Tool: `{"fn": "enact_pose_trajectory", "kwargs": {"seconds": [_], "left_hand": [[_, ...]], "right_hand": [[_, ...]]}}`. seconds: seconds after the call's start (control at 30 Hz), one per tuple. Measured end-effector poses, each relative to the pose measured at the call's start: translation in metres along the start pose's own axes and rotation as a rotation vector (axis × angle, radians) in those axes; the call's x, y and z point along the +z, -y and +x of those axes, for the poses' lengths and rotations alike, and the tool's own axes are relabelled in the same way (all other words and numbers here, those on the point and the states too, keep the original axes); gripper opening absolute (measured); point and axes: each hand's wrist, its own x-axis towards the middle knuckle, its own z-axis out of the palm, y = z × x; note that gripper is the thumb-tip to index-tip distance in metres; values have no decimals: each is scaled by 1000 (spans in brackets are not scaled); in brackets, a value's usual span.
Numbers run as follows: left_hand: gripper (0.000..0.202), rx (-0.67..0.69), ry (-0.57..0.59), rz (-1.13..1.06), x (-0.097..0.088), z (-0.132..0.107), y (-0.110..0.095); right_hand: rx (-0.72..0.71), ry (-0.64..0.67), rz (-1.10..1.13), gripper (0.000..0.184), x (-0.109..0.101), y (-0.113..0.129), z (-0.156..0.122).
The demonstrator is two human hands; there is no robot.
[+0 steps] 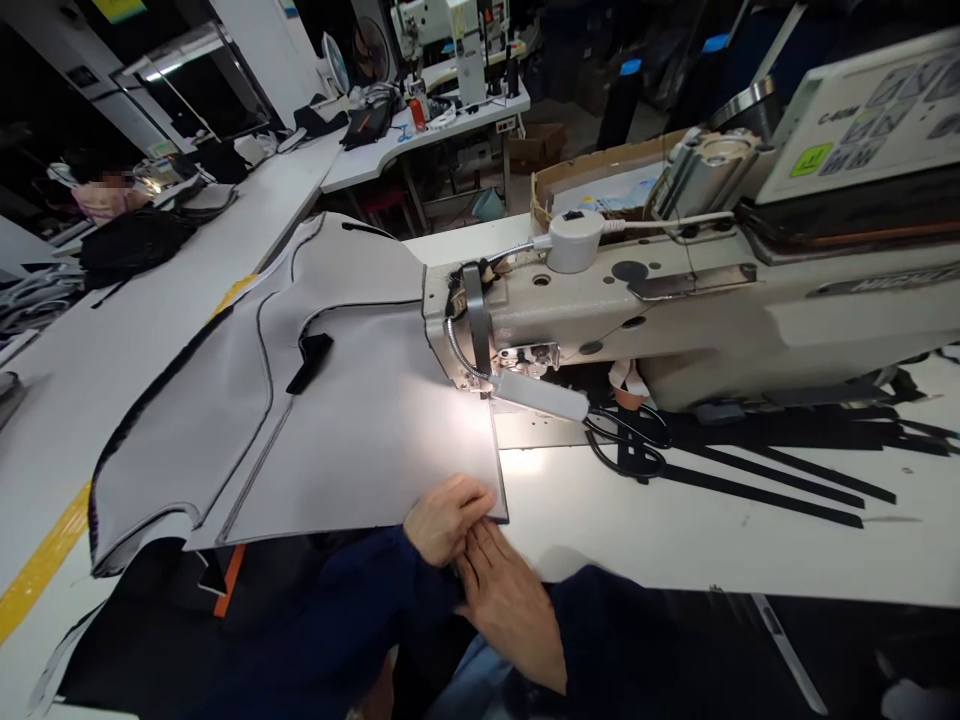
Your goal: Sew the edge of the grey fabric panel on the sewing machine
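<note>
A large grey fabric piece (pixel 337 420) with dark piped seams lies spread over the white table, its right edge running under the sewing machine's head (pixel 495 330). My left hand (pixel 446 518) pinches the near corner of the grey fabric, fingers curled over its edge. Just below it, my right hand (pixel 510 600) lies at the table edge with its fingers together, touching the same corner from underneath. Both arms wear dark blue sleeves.
Black scissors (pixel 630 445) and several black strips (pixel 787 470) lie right of the needle plate under the machine's lamp (pixel 540 395). A control panel (pixel 862 110) sits on the machine. A cardboard box (pixel 592 180) stands behind. Another person works at the far left.
</note>
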Motion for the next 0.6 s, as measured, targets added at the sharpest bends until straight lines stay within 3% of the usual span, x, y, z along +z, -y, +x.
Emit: {"fn": "enact_pose_trajectory", "kwargs": {"seconds": [0.2,0.6], "left_hand": [[30,15,-144,-62,-2,8,13],[36,23,-134,-4,-6,36,45]], "right_hand": [[-85,38,-10,72,4,-7,16],[-138,116,-112,56,8,-36,54]]}}
